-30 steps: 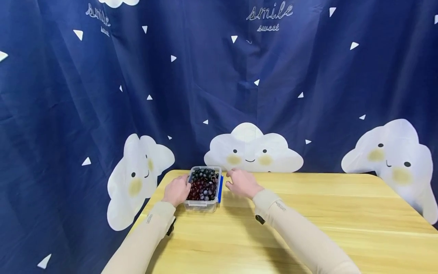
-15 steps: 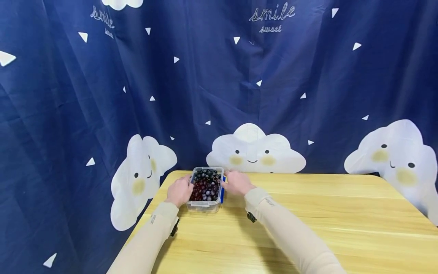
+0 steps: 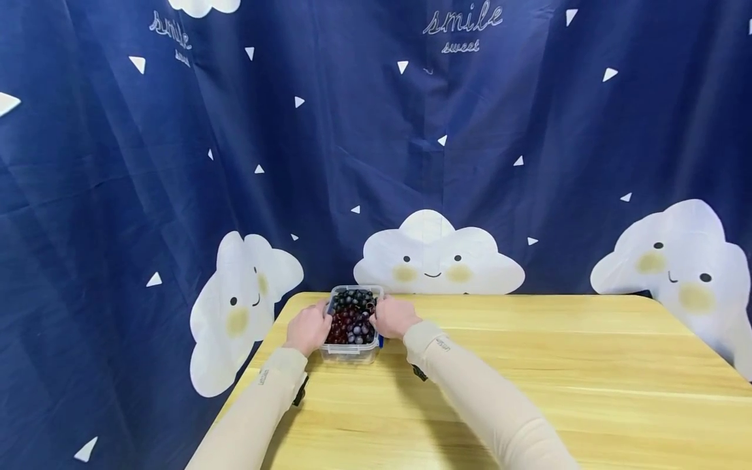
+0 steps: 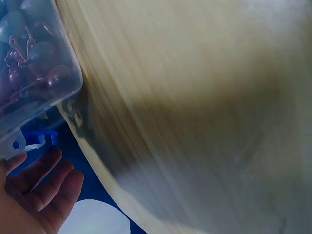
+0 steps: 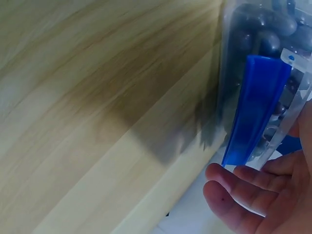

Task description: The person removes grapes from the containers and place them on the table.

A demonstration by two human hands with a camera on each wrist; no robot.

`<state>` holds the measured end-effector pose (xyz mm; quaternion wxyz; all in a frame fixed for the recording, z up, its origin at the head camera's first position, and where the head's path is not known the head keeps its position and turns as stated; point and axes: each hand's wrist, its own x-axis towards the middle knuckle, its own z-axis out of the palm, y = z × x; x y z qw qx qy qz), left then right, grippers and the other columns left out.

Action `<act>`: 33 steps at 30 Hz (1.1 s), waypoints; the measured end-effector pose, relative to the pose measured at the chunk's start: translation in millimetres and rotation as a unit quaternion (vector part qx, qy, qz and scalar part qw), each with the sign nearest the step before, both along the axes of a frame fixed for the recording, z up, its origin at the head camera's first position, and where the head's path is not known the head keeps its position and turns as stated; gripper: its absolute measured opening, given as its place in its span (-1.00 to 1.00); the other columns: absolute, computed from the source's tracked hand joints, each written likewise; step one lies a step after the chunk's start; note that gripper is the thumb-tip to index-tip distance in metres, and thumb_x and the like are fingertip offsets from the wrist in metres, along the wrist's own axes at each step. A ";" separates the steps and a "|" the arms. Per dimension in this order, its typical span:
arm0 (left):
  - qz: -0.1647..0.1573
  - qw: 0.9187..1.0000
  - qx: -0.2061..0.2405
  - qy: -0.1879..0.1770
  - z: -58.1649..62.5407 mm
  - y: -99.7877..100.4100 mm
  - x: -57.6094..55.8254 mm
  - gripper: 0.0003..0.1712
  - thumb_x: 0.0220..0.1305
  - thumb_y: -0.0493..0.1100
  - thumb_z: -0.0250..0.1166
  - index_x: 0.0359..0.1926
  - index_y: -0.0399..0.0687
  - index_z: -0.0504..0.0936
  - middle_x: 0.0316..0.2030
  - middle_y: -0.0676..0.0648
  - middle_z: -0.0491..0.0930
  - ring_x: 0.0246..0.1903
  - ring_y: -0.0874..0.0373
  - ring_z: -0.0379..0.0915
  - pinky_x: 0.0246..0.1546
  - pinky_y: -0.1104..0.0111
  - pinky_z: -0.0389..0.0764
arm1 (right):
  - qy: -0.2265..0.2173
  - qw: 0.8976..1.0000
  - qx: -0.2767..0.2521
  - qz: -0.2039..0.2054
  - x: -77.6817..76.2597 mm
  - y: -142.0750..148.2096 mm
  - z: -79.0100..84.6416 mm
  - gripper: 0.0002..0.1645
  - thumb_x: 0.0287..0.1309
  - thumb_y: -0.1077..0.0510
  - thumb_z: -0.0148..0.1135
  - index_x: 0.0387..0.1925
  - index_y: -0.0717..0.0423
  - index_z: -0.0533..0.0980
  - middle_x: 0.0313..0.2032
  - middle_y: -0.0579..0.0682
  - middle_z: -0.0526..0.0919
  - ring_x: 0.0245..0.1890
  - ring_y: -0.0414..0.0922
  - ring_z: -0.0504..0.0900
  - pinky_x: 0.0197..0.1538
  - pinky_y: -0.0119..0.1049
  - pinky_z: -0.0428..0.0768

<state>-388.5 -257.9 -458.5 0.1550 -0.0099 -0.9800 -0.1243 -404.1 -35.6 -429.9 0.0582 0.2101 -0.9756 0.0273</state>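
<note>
A clear plastic food container (image 3: 348, 356) stands on the table, lidless and filled with grapes (image 3: 351, 320): dark green ones at the back, red and purple ones in front. My left hand (image 3: 308, 328) holds its left rim, thumb over the edge and fingers down outside, beside a blue latch (image 4: 41, 133). At the right rim, my right hand (image 3: 395, 317) grips with the thumb over the grapes. Its other fingers curve loosely outside, below a broad blue latch (image 5: 258, 107) that hangs open along the wall.
The pale wooden table (image 3: 529, 372) extends far to the right of the container. Its left edge runs close to my left arm. Behind the table hangs a dark blue curtain (image 3: 376, 150) printed with white clouds.
My right hand has moved left from beside the container to its right rim, now covering most of the blue latch in the head view. The left hand keeps its place on the left rim.
</note>
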 end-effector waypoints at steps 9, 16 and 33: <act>-0.002 1.000 -0.006 -0.005 4.7 3.2 -1.7 -0.50 0.30 0.01 -0.06 0.23 0.05 0.38 -0.07 -0.18 0.58 -0.12 -0.12 0.53 -0.21 -0.05 0.51 | 0.019 1.000 0.022 -0.007 2.6 0.9 -1.0 -0.19 0.26 -0.18 -0.18 0.36 0.28 0.08 0.20 0.07 0.39 -0.24 -0.08 0.59 -0.49 -0.15 0.54; -0.008 1.000 -0.008 -0.008 4.5 10.2 2.1 -0.49 0.31 0.00 -0.08 0.26 0.06 0.34 -0.04 -0.17 0.58 -0.10 -0.12 0.52 -0.18 -0.05 0.50 | 0.015 1.000 0.020 -0.009 5.7 7.1 -4.7 -0.19 0.28 -0.19 -0.19 0.36 0.27 0.06 0.20 0.06 0.38 -0.37 -0.12 0.56 -0.53 -0.18 0.52; -0.023 1.000 0.001 -0.001 2.4 37.8 30.2 -0.50 0.30 -0.04 -0.07 0.25 0.00 0.35 -0.10 -0.17 0.60 -0.16 -0.09 0.55 -0.26 -0.01 0.53 | 0.017 1.000 0.008 -0.002 36.9 36.8 -8.7 -0.19 0.28 -0.15 -0.17 0.36 0.31 0.03 0.13 0.13 0.43 -0.51 -0.10 0.52 -0.62 -0.22 0.46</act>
